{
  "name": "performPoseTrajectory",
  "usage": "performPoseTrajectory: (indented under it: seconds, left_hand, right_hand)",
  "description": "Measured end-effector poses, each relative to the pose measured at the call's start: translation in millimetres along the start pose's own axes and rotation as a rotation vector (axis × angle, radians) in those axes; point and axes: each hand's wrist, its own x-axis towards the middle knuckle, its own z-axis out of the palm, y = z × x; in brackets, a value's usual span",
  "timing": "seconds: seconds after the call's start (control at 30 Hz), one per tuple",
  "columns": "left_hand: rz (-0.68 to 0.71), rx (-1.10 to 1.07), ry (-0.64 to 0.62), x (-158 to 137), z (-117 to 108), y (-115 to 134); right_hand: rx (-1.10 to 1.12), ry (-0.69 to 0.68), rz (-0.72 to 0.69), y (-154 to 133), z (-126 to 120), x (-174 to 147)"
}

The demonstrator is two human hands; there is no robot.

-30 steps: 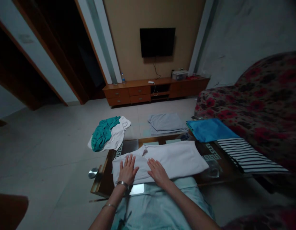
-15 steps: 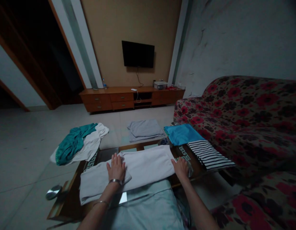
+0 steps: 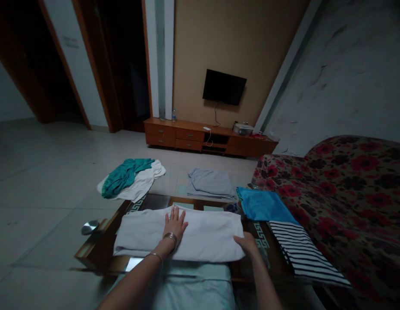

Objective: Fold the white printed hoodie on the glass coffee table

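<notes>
A floral sofa [image 3: 348,189] fills the right side of the room, and a long wooden TV cabinet [image 3: 206,140] stands against the far wall under a dark wall-mounted television [image 3: 223,87]. In front of the person is a low table [image 3: 99,247] with a dark glass top and wooden rim. Across its near part lies a folded white garment [image 3: 206,234], stretched left to right. Beyond it on the table sit a folded grey garment [image 3: 209,184], a folded blue cloth [image 3: 263,206] and, nearer on the right, a black-and-white striped cloth [image 3: 305,254]. At the far left corner a teal garment [image 3: 122,176] lies crumpled on a white one [image 3: 142,185].

The left hand [image 3: 174,224] lies flat on the middle of the white garment, fingers spread, gripping nothing; two bangles circle the wrist. The right hand [image 3: 248,244] is at the garment's right end, its grip closed on the cloth's edge with the thumb on top.
</notes>
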Motion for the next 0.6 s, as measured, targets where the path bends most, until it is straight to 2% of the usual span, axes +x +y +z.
performPoseTrajectory:
  seconds: [0.13, 0.27, 0.43, 0.6]
  left_hand:
    - [0.014, -0.043, -0.037, -1, -2, -3]
    - [0.045, -0.085, -0.062, -4, -4, -6]
    - [0.061, -0.129, -0.045, -11, -4, -9]
    - [0.082, -0.155, -0.002, -15, -1, -13]
  right_hand:
    - [0.399, -0.18, 0.05, 1, -10, -3]
    - [0.605, -0.23, -0.03, -30, -30, -18]
    - [0.639, -0.162, -0.15, -108, -42, -44]
    - [0.437, -0.204, -0.367, -209, -22, -74]
